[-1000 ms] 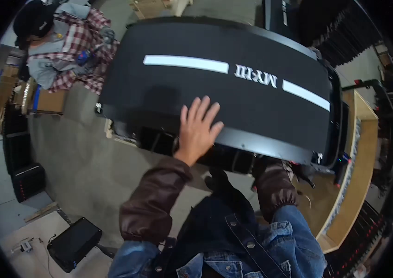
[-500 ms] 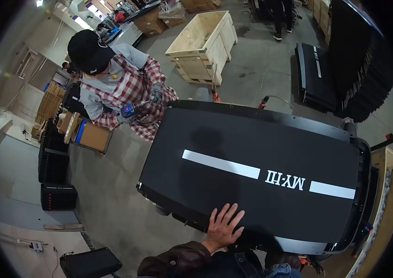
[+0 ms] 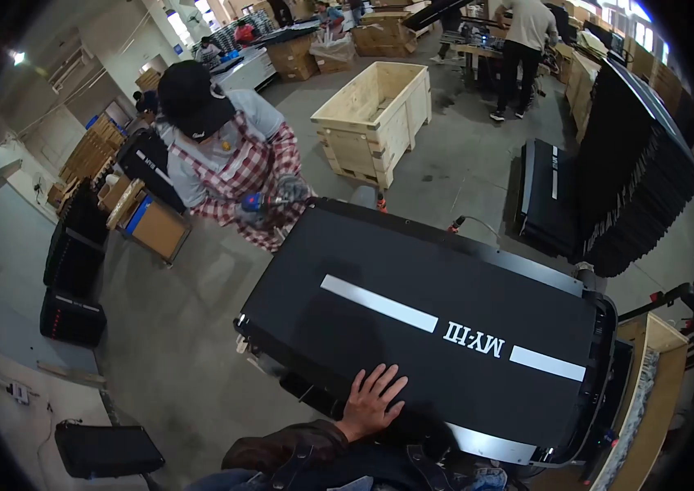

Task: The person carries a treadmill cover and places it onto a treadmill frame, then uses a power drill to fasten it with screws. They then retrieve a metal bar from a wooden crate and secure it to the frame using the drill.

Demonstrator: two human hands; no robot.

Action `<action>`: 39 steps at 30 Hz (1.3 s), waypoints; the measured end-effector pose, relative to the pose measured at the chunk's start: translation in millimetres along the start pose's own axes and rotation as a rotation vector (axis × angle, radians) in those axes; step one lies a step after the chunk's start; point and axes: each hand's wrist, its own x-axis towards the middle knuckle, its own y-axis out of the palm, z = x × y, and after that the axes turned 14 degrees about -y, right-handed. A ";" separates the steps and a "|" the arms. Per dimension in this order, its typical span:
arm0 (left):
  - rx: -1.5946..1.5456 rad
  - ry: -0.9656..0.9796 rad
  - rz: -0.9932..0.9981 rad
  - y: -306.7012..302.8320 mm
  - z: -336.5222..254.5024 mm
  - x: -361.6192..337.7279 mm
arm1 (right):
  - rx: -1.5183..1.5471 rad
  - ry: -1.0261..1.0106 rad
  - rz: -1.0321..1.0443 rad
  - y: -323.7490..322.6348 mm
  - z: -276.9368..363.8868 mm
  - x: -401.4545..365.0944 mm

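My left hand (image 3: 371, 401) rests palm down, fingers spread, on the near edge of a large black panel (image 3: 379, 254) with white stripes and upside-down white lettering (image 3: 474, 339). It holds nothing. Out of sight is my right hand. Across the panel's far left corner, a person in a black cap and checked apron (image 3: 236, 155) holds a blue and red power tool (image 3: 258, 201) in gloved hands.
Beyond the panel stands an open wooden crate (image 3: 371, 123). Stacked black panels (image 3: 641, 164) are at the right, beside a long wooden box (image 3: 649, 393). A cart with cardboard (image 3: 154, 229) is at the left. Another person (image 3: 524, 49) stands at the back.
The view has tilted upward and shifted, showing more of the back of the room. My left hand stays flat on the panel. The person's tool is now nearer the panel's corner.
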 end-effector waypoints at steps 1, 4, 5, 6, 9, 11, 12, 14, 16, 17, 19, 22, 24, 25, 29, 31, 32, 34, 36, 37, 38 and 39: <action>0.005 -0.008 0.009 -3.0 -0.7 -2.4 | 0.047 0.023 0.003 -2.9 0.8 -2.8; -0.061 0.008 -0.052 -15.9 -1.8 -6.9 | 0.122 0.071 -0.005 -10.7 7.5 -13.9; -0.086 0.011 -0.078 -17.1 2.1 -5.6 | 0.127 0.078 0.000 -13.4 8.2 -17.5; -0.118 0.016 -0.088 -16.5 2.7 -12.4 | 0.137 0.085 -0.003 -14.7 10.3 -22.5; -0.138 0.046 -0.148 -10.1 7.6 -12.7 | 0.164 0.084 0.015 -21.5 15.8 -30.6; -0.183 0.031 -0.146 -11.1 8.9 -11.6 | 0.174 0.083 0.041 -26.6 21.0 -32.8; -0.205 0.041 -0.170 -9.7 8.9 -12.8 | 0.181 0.085 0.058 -30.6 26.1 -33.4; -0.237 0.047 -0.213 -7.9 10.1 -14.8 | 0.178 0.106 0.118 -55.9 42.2 -25.6; -0.231 0.026 -0.209 -7.0 13.8 -15.4 | 0.156 0.090 0.210 -69.1 46.8 -21.2; -0.230 0.036 -0.220 -3.0 12.1 -15.2 | 0.043 -0.046 0.057 -62.3 41.8 -21.9; -0.238 0.032 -0.177 3.2 15.4 -15.6 | 0.084 -0.007 -0.059 -50.0 46.3 -28.7; -0.238 0.005 -0.114 3.0 14.1 -15.6 | 0.039 -0.060 -0.204 -25.2 42.2 -42.0; -0.236 0.000 -0.088 5.2 14.1 -18.2 | 0.022 -0.086 -0.260 -20.2 39.8 -42.3; -0.235 0.001 -0.093 6.3 14.2 -21.5 | 0.007 -0.078 -0.266 -21.4 40.0 -42.7; -0.228 0.056 -0.028 4.1 21.4 -16.1 | 0.079 0.038 -0.053 -55.1 45.1 -12.1; -0.166 0.106 0.063 -6.0 30.8 -19.7 | 0.014 -0.025 -0.171 -47.3 37.4 -16.2; -0.149 0.130 0.054 -11.9 38.7 -20.8 | 0.050 -0.032 -0.238 -37.6 33.9 -18.2; -0.086 0.180 0.046 -25.4 57.9 -19.9 | 0.090 0.019 -0.181 -40.3 33.8 -20.8; -0.049 0.217 0.033 -33.1 82.2 -16.3 | 0.140 0.009 -0.257 -26.2 31.5 -35.3; 0.009 0.223 0.041 -38.2 90.9 -14.7 | 0.165 0.024 -0.254 -19.9 30.9 -42.4; 0.019 0.235 0.026 -40.4 98.7 -11.8 | 0.151 0.037 -0.261 -13.5 30.4 -44.7; 0.091 0.261 0.036 -40.8 105.1 -11.3 | 0.166 0.033 -0.292 -2.9 29.3 -52.2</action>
